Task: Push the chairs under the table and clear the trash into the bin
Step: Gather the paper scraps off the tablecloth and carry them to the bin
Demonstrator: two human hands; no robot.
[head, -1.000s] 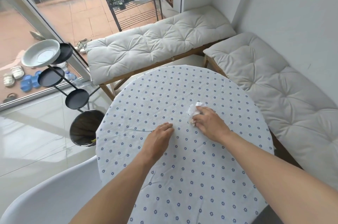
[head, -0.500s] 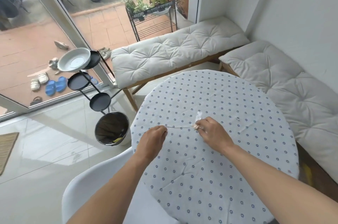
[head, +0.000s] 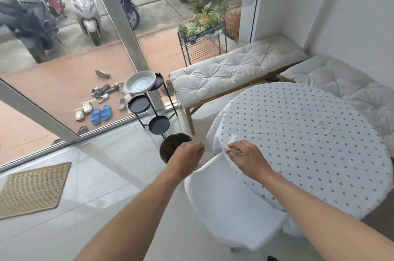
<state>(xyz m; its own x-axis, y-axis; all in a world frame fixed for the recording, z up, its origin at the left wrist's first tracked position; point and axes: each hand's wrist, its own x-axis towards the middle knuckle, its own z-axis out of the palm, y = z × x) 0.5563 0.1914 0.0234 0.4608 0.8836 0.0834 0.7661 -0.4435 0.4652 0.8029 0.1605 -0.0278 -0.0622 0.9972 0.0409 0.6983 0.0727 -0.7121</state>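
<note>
Our right hand [head: 248,157] is pinched tight on a crumpled white scrap of tissue trash [head: 232,143] at the near-left edge of the round table in its blue-dotted white cloth [head: 309,139]. Our left hand [head: 186,155] is curled shut, holding what we cannot tell, hovering right over the dark round bin [head: 170,145]. That bin sits left of the table, so from the tissue it's a short leftward carry, we reckon.
</note>
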